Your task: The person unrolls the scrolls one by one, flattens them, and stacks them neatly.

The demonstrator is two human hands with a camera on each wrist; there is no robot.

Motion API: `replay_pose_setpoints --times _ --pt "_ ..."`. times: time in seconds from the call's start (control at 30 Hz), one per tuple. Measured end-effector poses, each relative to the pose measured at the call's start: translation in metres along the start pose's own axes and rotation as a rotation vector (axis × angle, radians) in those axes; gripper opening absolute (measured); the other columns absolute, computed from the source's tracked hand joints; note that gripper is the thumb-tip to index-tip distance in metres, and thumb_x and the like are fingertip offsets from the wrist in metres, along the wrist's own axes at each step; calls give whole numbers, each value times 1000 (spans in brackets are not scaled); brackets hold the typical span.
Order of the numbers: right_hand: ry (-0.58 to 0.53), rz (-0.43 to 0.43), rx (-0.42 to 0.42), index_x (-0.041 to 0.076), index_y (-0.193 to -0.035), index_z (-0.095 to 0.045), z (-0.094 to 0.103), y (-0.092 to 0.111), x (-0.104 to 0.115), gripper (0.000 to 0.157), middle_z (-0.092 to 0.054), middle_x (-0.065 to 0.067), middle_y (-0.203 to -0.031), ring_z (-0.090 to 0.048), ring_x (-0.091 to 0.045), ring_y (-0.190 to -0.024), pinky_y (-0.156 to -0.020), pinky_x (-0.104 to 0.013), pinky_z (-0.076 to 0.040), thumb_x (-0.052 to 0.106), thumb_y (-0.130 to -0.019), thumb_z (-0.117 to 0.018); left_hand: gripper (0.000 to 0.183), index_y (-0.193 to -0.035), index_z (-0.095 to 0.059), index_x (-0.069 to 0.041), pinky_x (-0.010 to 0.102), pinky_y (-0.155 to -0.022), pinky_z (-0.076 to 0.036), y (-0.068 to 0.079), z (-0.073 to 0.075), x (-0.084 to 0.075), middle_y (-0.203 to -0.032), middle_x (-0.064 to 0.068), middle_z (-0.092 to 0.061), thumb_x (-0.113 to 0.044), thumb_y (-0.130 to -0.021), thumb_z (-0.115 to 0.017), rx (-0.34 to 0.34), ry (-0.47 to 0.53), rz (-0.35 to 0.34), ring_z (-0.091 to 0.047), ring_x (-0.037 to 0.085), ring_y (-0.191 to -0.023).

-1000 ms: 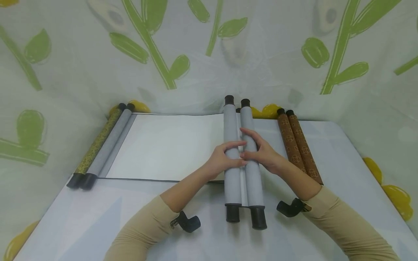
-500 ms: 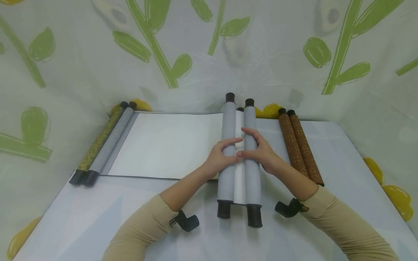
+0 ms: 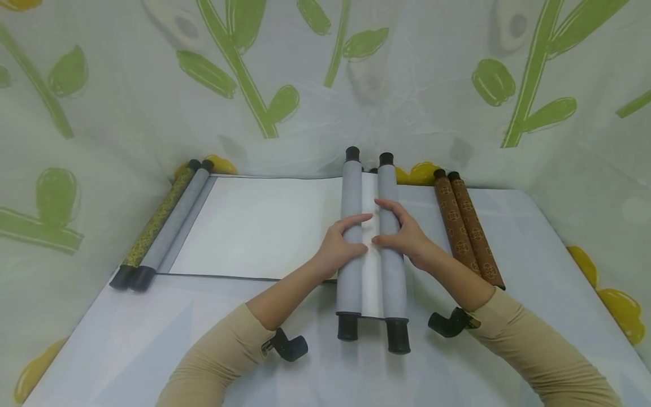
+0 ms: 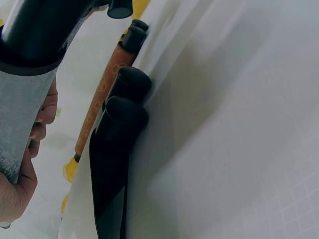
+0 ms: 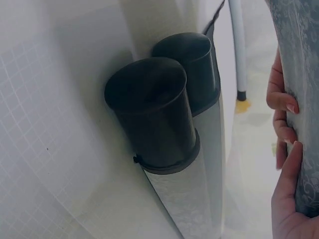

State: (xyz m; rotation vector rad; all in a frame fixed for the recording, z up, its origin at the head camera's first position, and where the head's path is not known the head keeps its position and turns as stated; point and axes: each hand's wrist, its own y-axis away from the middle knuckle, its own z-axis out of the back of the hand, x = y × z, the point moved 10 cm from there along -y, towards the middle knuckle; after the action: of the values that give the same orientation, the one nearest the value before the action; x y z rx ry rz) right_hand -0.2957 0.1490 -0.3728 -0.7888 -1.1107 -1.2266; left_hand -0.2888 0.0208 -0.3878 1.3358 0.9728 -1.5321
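Note:
A grey scroll with black end caps is held above the table. My left hand [image 3: 338, 249] grips its left roll [image 3: 350, 288], fingers curled over it, thumb on the near side. Its right roll [image 3: 394, 288] is gripped by my right hand [image 3: 409, 240] in the same way. Between the two rolls shows a strip of white paper [image 3: 373, 282]. In the left wrist view the held roll [image 4: 20, 104] fills the upper left. At the right edge of the right wrist view, fingers wrap the patterned grey roll [image 5: 305, 74].
Behind and left, a white paper sheet [image 3: 254, 226] lies unrolled from a grey roll [image 3: 175, 220], beside a yellow-green patterned roll [image 3: 157, 223]. Two brown patterned rolls [image 3: 460, 237] lie to the right. Black-capped roll ends [image 5: 154, 114] rest on the table below the held scroll.
The two grey rolls have moved apart, my left hand carrying its roll leftward. The white strip between them has widened. My right hand has stayed nearly in place.

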Motion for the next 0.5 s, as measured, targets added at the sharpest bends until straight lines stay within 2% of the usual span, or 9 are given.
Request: replay_pose_setpoints --times 0.13,0.37,0.5 --pt "0 -1 3 17 -146 -32 0 0 1 83 -20 -13 -154 -24 -36 -133 -107 -59 -21 -1 -75 -70 66 -129 -59 -22 37 -84 -41 0 2 1 -138 8 -45 6 -70 -59 -13 16 -5 -44 26 -116" --pt "-4 -9 20 21 -146 -32 1 2 -1 79 -17 -16 -154 -26 -38 -129 -104 -61 -26 2 -76 -63 65 -128 -60 -25 36 -81 -42 2 8 3 -138 8 -45 3 -70 -55 -47 -9 3 -43 26 -115" --pt "-34 -26 26 18 -147 -29 1 1 -4 78 -15 -14 -155 -25 -38 -130 -106 -61 -23 0 -77 -60 65 -129 -59 -26 36 -82 -42 2 9 5 -137 9 -45 2 -71 -54 -58 0 7 -44 27 -115"
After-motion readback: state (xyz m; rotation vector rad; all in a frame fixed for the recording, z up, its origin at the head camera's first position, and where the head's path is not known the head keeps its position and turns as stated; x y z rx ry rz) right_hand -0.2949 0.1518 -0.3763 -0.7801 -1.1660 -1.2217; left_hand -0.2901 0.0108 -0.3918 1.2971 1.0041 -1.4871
